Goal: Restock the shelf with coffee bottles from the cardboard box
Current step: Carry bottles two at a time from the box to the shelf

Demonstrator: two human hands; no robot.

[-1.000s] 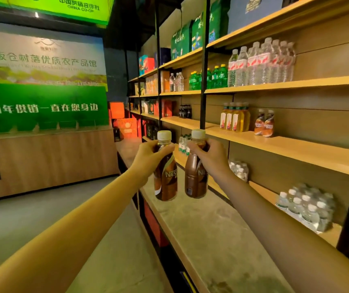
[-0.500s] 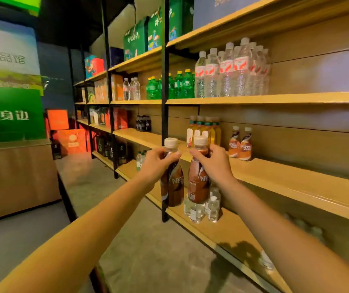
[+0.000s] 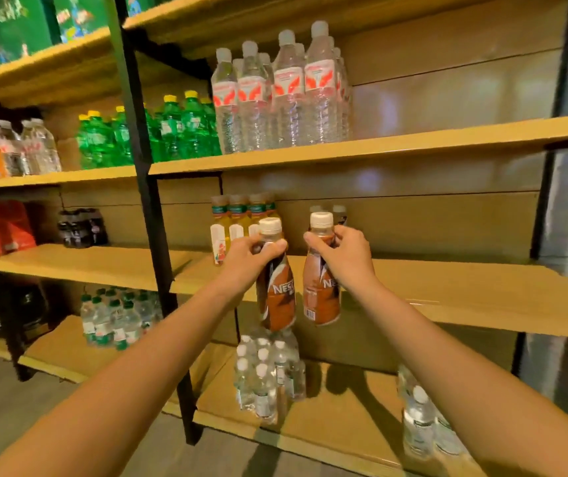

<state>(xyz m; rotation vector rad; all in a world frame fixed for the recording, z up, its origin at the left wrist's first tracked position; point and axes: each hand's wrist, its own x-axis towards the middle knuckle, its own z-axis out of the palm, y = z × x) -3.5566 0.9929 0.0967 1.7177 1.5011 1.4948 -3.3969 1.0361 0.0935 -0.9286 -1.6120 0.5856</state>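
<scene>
While both Nescafé bottles hang upright by their necks, my left hand (image 3: 246, 259) clamped on one (image 3: 275, 290), right hand (image 3: 341, 256) on the other (image 3: 322, 287); the middle shelf (image 3: 465, 290) lies straight ahead, bare board nearer the right.

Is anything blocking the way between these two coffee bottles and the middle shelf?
Nothing visible does. The left hand and right hand each hold a coffee bottle at the front edge of the middle shelf, whose board is bare to the right. Yellow drink bottles stand behind, to the left.
</scene>
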